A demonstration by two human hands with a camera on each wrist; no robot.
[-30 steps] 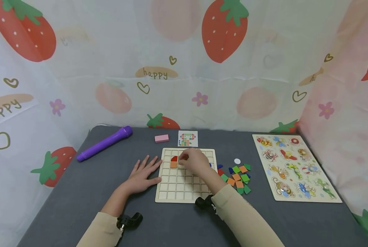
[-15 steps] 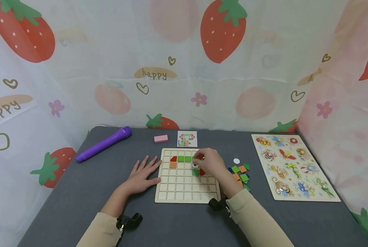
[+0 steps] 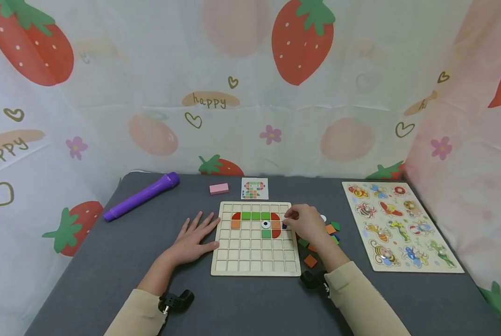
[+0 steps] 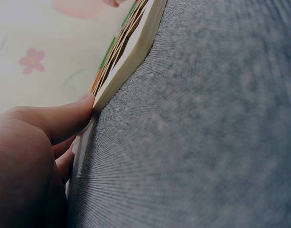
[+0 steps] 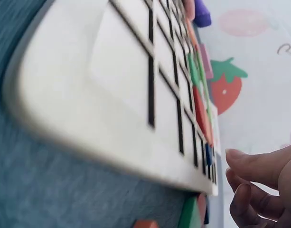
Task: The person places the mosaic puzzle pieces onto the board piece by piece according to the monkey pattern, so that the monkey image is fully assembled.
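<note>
A pale wooden grid board (image 3: pixel 233 263) lies on the dark cloth. Red, green and orange tiles (image 3: pixel 256 216) and an eye tile (image 3: pixel 265 224) sit in its upper cells. My left hand (image 3: pixel 193 239) rests with fingers spread beside the board, thumb touching its left edge; the left wrist view shows the thumb (image 4: pixel 71 116) at the corner. Over the board's right edge is my right hand (image 3: pixel 306 221), its fingers loosely bent above a dark blue tile (image 3: pixel 284 225). In the right wrist view a gap shows between thumb and fingers, with nothing visible in it.
Loose coloured tiles (image 3: pixel 311 261) lie right of the board, partly behind the right hand. A pattern card (image 3: pixel 255 188) and pink block (image 3: pixel 219 188) lie behind it. A purple microphone-shaped stick (image 3: pixel 143 196) is at left, an insect puzzle board (image 3: pixel 401 226) at right.
My right hand has moved rightward across the board to its right edge. A red tile now shows in the top row where the fingers were. The left hand has stayed put.
</note>
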